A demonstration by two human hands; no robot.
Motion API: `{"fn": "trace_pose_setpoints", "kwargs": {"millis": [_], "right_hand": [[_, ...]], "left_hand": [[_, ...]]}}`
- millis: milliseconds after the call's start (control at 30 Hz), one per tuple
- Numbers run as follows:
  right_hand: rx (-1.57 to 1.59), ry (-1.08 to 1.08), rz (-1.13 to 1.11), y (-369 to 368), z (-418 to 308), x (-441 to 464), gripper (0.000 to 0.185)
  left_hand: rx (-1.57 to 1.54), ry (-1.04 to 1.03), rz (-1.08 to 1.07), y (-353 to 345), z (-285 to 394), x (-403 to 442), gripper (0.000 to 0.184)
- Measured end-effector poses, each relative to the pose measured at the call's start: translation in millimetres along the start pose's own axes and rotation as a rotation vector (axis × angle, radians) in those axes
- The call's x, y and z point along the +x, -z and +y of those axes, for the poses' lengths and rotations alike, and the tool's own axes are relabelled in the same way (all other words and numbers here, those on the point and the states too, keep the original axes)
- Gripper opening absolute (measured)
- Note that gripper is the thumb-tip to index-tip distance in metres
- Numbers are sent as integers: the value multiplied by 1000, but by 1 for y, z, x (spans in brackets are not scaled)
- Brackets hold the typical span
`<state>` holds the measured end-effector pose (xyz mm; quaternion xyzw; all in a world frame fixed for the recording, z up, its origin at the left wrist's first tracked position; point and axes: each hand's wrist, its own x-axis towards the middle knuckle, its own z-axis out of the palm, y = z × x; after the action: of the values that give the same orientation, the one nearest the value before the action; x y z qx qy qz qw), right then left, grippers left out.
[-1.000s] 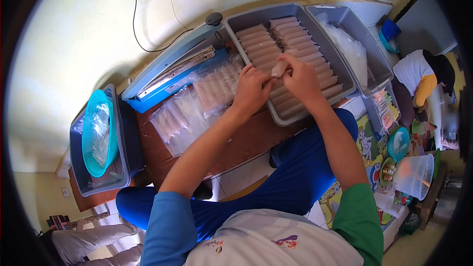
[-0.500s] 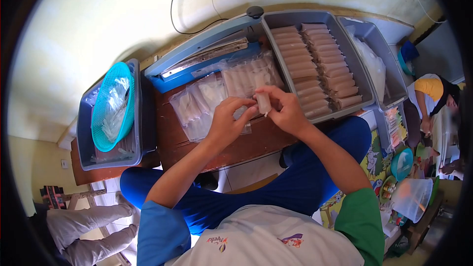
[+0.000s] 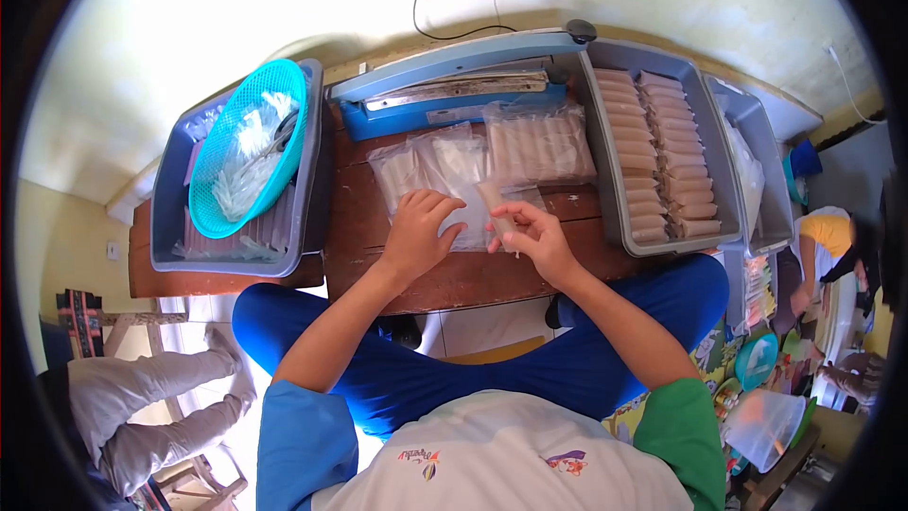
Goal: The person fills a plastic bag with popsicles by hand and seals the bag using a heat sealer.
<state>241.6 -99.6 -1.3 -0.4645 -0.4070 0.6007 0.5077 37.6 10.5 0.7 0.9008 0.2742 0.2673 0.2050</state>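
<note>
In my right hand is a slim pinkish-brown tube wrapped in clear plastic, pinched between thumb and fingers and tilted. My left hand hovers just left of it, fingers curved and apart, holding nothing. Under and beyond the hands lie clear plastic bags, some with pale contents. A flat bag packed with several similar tubes rests behind my right hand. Farther right, a grey tub holds two long columns of the same tubes.
A blue long-armed sealer stands at the table's back. On the left, a teal basket of plastic bags leans in a dark tub. Another grey tub holds white plastic. People sit at far left and right.
My view has shifted, so the table things appear farther right. The left hand has drawn away from the tube, which stays in my right hand and shows more of its length.
</note>
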Motion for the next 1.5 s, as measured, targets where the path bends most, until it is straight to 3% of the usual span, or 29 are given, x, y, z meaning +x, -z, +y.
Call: {"fn": "trace_pose_setpoints", "kwargs": {"millis": [167, 233, 300, 433, 800, 900, 1133, 1200, 1300, 1433, 1500], "right_hand": [[31, -31, -142, -4, 9, -7, 47], [50, -8, -202, -6, 16, -10, 48], [65, -173, -261, -9, 23, -11, 51], [-15, -200, -241, -21, 33, -2, 52], [-214, 144, 161, -53, 67, 46, 48], [-464, 162, 284, -56, 66, 57, 45], [-469, -47, 354, -50, 48, 58, 47], [-909, 111, 265, -41, 43, 53, 46], [-1163, 188, 159, -34, 33, 43, 40], [-1247, 124, 89, -31, 4, 44, 38], [-1266, 558, 109, -23, 5, 58, 51]], "left_hand": [[155, -23, 60, -7, -7, -4, 35], [210, 10, 93, -9, -12, -2, 25], [194, 21, 101, -12, -21, -2, 19], [137, 51, 154, -14, -22, 1, 8], [108, 59, 187, -13, -24, 1, 8], [107, 57, 181, -13, -26, 0, 8], [80, 47, 180, -16, -28, 0, 10], [82, 52, 173, -16, -28, 0, 9], [79, 58, 166, -16, -28, 0, 8], [72, 57, 180, -17, -27, 2, 10], [78, 57, 175, -16, -27, 3, 10]]}}
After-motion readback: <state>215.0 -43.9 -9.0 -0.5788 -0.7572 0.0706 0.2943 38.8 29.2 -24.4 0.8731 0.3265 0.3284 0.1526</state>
